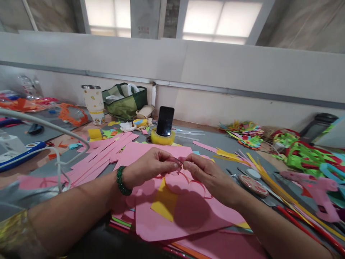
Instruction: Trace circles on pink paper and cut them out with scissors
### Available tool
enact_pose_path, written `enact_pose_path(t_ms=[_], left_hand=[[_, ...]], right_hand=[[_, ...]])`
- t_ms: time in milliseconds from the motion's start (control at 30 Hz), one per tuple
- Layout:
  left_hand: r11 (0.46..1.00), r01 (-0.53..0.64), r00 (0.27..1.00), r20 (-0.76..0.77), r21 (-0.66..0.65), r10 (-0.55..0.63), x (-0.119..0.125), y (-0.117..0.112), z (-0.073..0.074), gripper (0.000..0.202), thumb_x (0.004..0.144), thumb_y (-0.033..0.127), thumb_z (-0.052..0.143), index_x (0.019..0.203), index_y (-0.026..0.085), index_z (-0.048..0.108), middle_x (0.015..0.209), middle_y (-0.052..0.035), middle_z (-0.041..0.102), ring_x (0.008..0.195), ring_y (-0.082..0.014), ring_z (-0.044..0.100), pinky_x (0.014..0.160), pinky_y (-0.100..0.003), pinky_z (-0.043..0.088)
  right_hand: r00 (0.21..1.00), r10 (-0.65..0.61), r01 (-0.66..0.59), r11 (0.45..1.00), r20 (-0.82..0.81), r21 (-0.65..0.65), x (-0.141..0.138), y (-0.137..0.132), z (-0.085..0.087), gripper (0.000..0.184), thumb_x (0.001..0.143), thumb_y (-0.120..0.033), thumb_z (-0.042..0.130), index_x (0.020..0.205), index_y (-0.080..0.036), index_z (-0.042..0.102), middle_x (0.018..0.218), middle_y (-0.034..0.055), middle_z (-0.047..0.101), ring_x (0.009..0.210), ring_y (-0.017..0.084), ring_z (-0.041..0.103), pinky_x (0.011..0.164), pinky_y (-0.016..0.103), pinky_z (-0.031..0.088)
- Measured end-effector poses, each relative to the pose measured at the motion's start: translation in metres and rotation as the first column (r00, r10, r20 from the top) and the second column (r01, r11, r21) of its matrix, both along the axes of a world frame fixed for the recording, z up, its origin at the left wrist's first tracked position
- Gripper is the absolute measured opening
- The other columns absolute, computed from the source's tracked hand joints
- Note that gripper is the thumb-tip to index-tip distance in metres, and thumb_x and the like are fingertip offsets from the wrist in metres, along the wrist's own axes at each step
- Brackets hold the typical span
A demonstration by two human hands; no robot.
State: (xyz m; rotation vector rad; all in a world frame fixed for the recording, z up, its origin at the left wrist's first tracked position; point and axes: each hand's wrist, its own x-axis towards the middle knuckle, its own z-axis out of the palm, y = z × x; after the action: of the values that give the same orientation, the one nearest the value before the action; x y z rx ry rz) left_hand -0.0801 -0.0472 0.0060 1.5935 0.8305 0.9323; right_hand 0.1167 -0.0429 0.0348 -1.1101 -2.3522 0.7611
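Note:
My left hand (155,163), with a green bead bracelet (123,181) at the wrist, pinches a narrow pink paper strip (178,172) between thumb and fingers. The fingertips of my right hand (208,174) close on the same strip, almost touching the left ones. Fingers partly cover the strip, so its full shape is hidden. Below the hands lies a pink paper sheet (151,225) on a stack of coloured sheets. A yellow paper piece (165,201) rests on it, beside thin curved pink strips (198,182).
Behind the hands a phone (165,121) leans in a yellow tape roll (162,138). Pink strips (105,153) and a white cable (58,162) lie to the left. At right are a pink glue gun (314,190), yellow strips (285,196) and scissors (299,225). A tumbler (93,104) stands behind.

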Motion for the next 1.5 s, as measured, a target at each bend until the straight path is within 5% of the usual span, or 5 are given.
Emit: enact_pose_path(t_ms=[967, 1133, 1233, 1333, 1500], left_hand=[[0.997, 0.047, 0.985, -0.164, -0.066, -0.057, 0.002, -0.004, 0.007, 0.01, 0.069, 0.015, 0.057, 0.066, 0.013, 0.066, 0.061, 0.0018, 0.061, 0.057, -0.0078, 0.051, 0.054, -0.019, 0.035], [0.991, 0.128, 0.96, -0.246, -0.03, -0.132, -0.008, 0.002, 0.009, 0.016, 0.074, 0.022, 0.055, 0.06, 0.014, 0.059, 0.055, 0.0035, 0.05, 0.051, -0.007, 0.041, 0.049, -0.019, 0.033], [0.976, 0.205, 0.919, -0.327, -0.081, -0.22, -0.018, 0.006, 0.014, 0.031, 0.08, 0.031, 0.05, 0.052, 0.017, 0.045, 0.051, 0.0048, 0.039, 0.047, -0.0077, 0.037, 0.048, -0.02, 0.036], [0.967, 0.235, 0.829, -0.498, -0.103, -0.254, -0.026, 0.009, 0.016, 0.031, 0.08, 0.034, 0.049, 0.053, 0.017, 0.047, 0.051, 0.0035, 0.041, 0.046, -0.0087, 0.038, 0.045, -0.021, 0.033], [0.983, 0.181, 0.697, -0.703, -0.017, -0.14, -0.029, 0.011, 0.01, 0.017, 0.073, 0.028, 0.054, 0.063, 0.017, 0.061, 0.056, 0.0012, 0.056, 0.047, -0.0099, 0.044, 0.042, -0.02, 0.029]], right_hand=[[0.987, 0.036, -0.042, 0.998, 0.157, 0.035, 0.001, -0.001, 0.001, 0.035, 0.094, -0.046, 0.035, 0.08, -0.019, 0.053, 0.069, -0.002, 0.052, 0.063, 0.012, 0.043, 0.057, 0.026, 0.031], [0.989, -0.147, 0.148, 0.983, -0.023, 0.106, 0.009, 0.021, -0.007, 0.045, 0.092, -0.055, 0.027, 0.082, -0.019, 0.052, 0.07, 0.0003, 0.051, 0.063, 0.014, 0.045, 0.055, 0.026, 0.033], [0.933, -0.301, 0.269, 0.947, 0.199, 0.175, 0.017, 0.035, -0.011, 0.054, 0.083, -0.069, 0.036, 0.09, -0.019, 0.056, 0.076, 0.0039, 0.059, 0.067, 0.018, 0.052, 0.056, 0.028, 0.034], [0.78, -0.431, 0.356, 0.902, 0.453, 0.245, 0.026, 0.048, -0.017, 0.065, 0.072, -0.075, 0.045, 0.101, -0.018, 0.058, 0.086, 0.0102, 0.066, 0.073, 0.027, 0.058, 0.056, 0.032, 0.035], [0.793, -0.48, 0.445, 0.877, 0.374, 0.18, 0.038, 0.069, -0.033, 0.071, 0.07, -0.067, 0.054, 0.114, -0.012, 0.056, 0.104, 0.0175, 0.066, 0.09, 0.034, 0.061, 0.066, 0.037, 0.042]])
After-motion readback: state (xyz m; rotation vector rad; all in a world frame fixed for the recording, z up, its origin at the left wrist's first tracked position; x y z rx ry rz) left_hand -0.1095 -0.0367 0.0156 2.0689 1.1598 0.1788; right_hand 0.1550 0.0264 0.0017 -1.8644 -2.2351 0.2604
